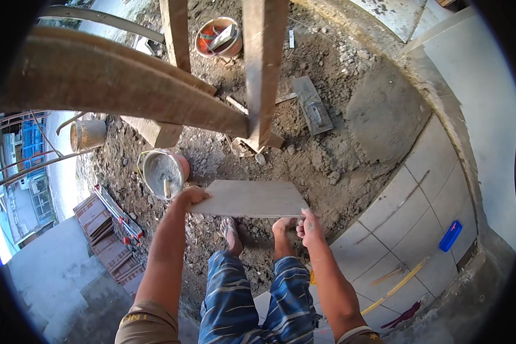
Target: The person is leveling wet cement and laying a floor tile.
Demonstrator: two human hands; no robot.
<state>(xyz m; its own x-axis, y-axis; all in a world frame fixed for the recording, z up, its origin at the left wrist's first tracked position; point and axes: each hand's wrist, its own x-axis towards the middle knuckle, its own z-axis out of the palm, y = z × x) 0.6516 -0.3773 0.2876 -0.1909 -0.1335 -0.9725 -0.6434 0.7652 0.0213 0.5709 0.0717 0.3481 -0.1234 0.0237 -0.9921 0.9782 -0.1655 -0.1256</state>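
Between my two hands a large grey floor tile (252, 198) is held out flat above my feet. My left hand (192, 196) grips its left edge, fingers partly hidden by the tile. At the near right corner my right hand (309, 226) is closed on the edge. Just beyond my left hand stands a bucket of grey cement mix (161, 172) with a tool handle in it. A rectangular plastering float (313, 109) lies on the soil ahead. To its right is a smoothed patch of wet mortar (387, 114), bordering the laid tiles (407, 212).
Wooden posts and a beam (126, 86) cross the upper left. Another bucket (219, 37) with tools stands far ahead, and a worn pail (88, 135) at left. Stacked tile boxes (106, 241) sit at left. A blue float (451, 235) and yellow strip (398, 286) lie on the right tiles.
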